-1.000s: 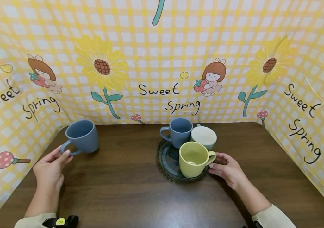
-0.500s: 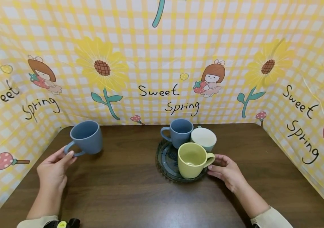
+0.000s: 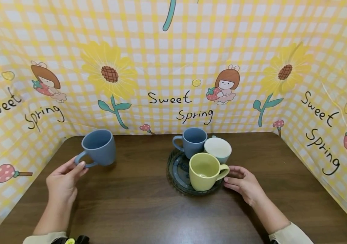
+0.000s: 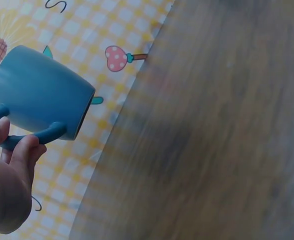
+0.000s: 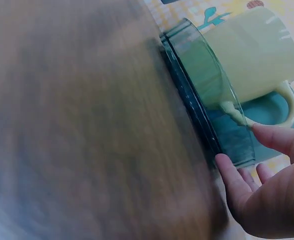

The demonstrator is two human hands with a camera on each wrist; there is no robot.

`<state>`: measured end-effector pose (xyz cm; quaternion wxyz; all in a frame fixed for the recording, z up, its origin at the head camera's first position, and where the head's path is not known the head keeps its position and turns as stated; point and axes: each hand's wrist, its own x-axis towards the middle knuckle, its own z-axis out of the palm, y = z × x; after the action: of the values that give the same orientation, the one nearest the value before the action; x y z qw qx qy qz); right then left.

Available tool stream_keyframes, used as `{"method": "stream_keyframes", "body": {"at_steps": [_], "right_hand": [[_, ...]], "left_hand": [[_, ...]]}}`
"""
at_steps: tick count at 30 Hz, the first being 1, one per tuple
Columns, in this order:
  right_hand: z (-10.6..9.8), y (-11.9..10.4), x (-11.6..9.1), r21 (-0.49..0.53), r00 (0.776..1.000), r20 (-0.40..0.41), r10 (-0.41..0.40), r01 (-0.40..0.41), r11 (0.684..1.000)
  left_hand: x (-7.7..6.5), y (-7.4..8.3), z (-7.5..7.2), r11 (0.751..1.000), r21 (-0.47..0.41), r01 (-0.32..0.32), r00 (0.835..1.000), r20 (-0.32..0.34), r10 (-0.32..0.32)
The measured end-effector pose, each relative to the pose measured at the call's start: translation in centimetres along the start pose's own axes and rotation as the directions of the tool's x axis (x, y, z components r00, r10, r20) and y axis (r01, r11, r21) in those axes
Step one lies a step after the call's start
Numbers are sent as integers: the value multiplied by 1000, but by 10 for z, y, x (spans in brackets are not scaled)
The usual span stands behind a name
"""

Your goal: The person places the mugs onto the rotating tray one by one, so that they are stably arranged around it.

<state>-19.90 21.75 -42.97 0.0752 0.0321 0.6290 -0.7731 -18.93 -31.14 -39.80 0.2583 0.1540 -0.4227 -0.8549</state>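
My left hand [image 3: 63, 184] pinches the handle of a blue mug [image 3: 99, 149], which it holds above the table at the left. The left wrist view shows the thumb and fingers on the mug's handle [image 4: 52, 132] and its base off the table. A round dark green glass tray [image 3: 176, 178] bears a second blue mug [image 3: 194, 144], a mug with a white inside [image 3: 217, 149] and a yellow-green mug [image 3: 204, 173]. At the tray's right edge, my right hand [image 3: 246, 184] touches the glass wall with loose fingertips, just below the yellow-green mug's handle [image 5: 289, 102].
The dark wooden table [image 3: 137, 210] stretches between the two hands. A yellow checked cloth [image 3: 161, 51] with printed flowers and words hangs behind the table and along both sides.
The left hand has carried its blue mug a little to the right, toward the tray. The right hand, the tray and its mugs have stayed nearly in place.
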Motion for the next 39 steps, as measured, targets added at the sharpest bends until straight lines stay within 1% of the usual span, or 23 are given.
{"method": "stream_keyframes", "body": {"at_steps": [5, 10, 13, 17, 21, 24, 29, 34, 39], "right_hand": [[-6, -3, 4, -38, 1000, 26, -7, 8, 999], [-12, -5, 9, -64, 997, 78, 3, 2, 998], [-14, -6, 12, -77, 994, 113, 14, -5, 997], [-19, -7, 17, -84, 985, 170, 14, 0, 996], [-24, -7, 24, -87, 972, 233, 1, 20, 996], [-26, -7, 29, -83, 965, 262, 8, 14, 996], [-27, -7, 35, -81, 961, 276, 30, -8, 997], [-25, -7, 40, -106, 965, 261, 32, -4, 994], [-24, -6, 41, -102, 965, 260, 28, -2, 995]], "left_hand": [[-4, -3, 4, 1000, 21, 2, 1000, 28, -2], [-8, -7, 9, 999, 37, -14, 998, 63, 12], [-10, -9, 12, 999, 39, -10, 997, 72, 7], [-14, -12, 16, 998, 60, -8, 996, 87, 2], [-16, -16, 19, 997, 76, -15, 995, 102, 7], [-19, -19, 21, 996, 82, -18, 993, 118, 8], [-23, -21, 26, 997, 76, -12, 989, 147, 1], [-26, -22, 30, 997, 74, -18, 984, 178, 4], [-30, -22, 32, 996, 81, -27, 981, 195, 11]]}}
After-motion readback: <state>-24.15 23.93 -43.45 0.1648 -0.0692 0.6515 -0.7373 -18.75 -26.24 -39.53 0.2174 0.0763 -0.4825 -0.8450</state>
